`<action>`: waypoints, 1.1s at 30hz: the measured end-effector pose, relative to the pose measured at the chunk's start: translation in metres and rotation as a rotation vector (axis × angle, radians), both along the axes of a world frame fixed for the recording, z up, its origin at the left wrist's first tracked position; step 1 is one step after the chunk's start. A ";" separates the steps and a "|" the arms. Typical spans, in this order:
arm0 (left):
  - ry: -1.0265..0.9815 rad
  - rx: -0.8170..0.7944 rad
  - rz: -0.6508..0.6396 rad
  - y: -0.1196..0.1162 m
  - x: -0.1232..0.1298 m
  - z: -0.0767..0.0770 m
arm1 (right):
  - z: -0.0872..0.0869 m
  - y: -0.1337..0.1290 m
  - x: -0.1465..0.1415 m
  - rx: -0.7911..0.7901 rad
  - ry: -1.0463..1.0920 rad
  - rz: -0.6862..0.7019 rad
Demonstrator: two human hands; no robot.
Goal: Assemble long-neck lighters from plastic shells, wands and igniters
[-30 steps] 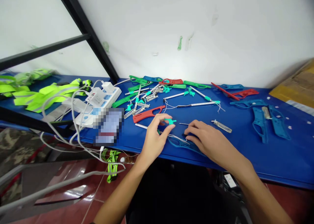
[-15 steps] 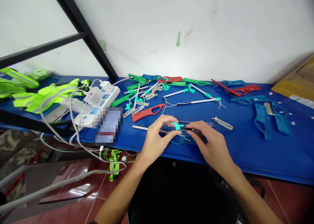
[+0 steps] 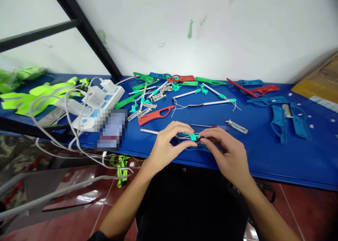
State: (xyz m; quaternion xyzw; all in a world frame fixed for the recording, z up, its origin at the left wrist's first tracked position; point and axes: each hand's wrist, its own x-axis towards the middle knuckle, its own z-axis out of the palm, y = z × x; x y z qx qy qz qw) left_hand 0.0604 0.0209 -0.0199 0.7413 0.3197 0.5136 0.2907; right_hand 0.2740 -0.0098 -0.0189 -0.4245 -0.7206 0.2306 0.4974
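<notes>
My left hand (image 3: pixel 169 146) pinches a small teal plastic piece (image 3: pixel 193 137) between thumb and fingers. From the other side, my right hand (image 3: pixel 227 149) grips a small black part (image 3: pixel 199 139) that touches the teal piece. A metal tube (image 3: pixel 149 131) with thin white wires extends left behind my left hand. Under both hands lies a blue casing half (image 3: pixel 202 146), mostly hidden. Just behind my right hand is a screwdriver (image 3: pixel 221 127), and a clear lighter tank (image 3: pixel 237 126) rests to its right.
Igniter rods, wires and green casings (image 3: pixel 126 101) are piled at the back, near a red casing (image 3: pixel 155 115). Blue casings (image 3: pixel 280 123) lie at right. A power strip (image 3: pixel 105 103) and phone (image 3: pixel 112 130) stand left; a cardboard box (image 3: pixel 317 79) is at far right.
The teal piece and the black part have come together between my hands. The camera view has shifted slightly, and more of the screwdriver shows.
</notes>
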 end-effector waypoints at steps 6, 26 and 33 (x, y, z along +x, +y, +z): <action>0.010 0.045 -0.020 0.001 0.000 0.001 | -0.005 -0.003 -0.004 -0.171 0.317 0.000; 0.137 0.105 -0.023 -0.002 0.000 -0.003 | -0.006 -0.006 0.001 -0.147 0.273 0.013; 0.183 0.255 0.007 -0.004 0.000 -0.004 | -0.005 -0.005 0.001 -0.201 0.359 0.059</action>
